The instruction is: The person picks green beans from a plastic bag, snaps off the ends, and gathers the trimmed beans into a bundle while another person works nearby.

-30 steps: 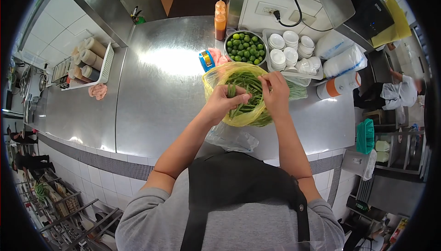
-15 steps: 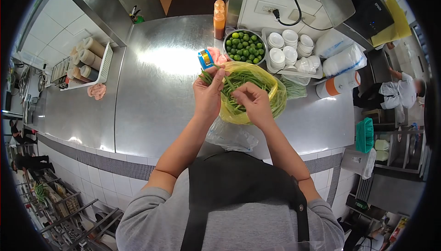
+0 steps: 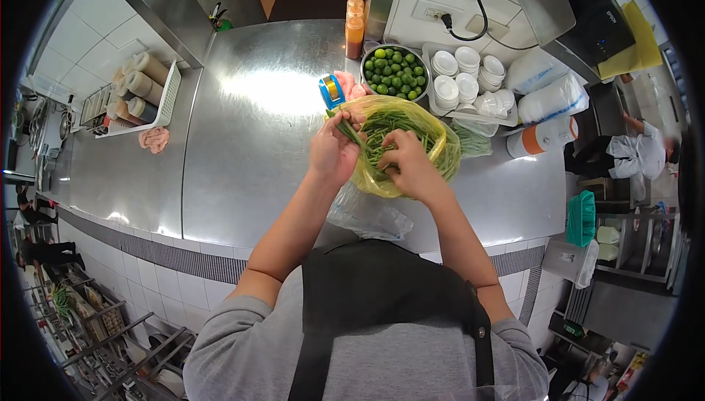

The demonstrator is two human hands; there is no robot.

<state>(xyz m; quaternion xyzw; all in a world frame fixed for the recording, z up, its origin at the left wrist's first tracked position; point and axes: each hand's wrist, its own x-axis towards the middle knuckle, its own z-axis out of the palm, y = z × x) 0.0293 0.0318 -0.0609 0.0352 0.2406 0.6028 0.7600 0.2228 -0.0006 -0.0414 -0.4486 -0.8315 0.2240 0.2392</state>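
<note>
A yellow plastic bag (image 3: 445, 153) stands open on the steel counter, with many green beans (image 3: 396, 123) inside. My left hand (image 3: 335, 153) is at the bag's left rim, its fingers closed on a small bunch of green beans (image 3: 348, 131). Over the bag's opening, my right hand (image 3: 408, 164) reaches down into the beans with bent fingers; its fingertips are partly hidden, so what they hold cannot be made out. A blue tape roll (image 3: 331, 91) lies just beyond my left hand, beside a pink cloth (image 3: 351, 87).
Behind the bag are a bowl of green limes (image 3: 395, 73), sauce bottles (image 3: 355, 34) and a tray of white cups (image 3: 468, 87). Clear plastic (image 3: 371, 214) lies near the counter's front edge. A bottle basket (image 3: 166, 100) stands left. A person (image 3: 633, 153) is at far right.
My right hand has moved lower into the beans. My left hand has turned a little, and the bunch in it now points down toward the bag.
</note>
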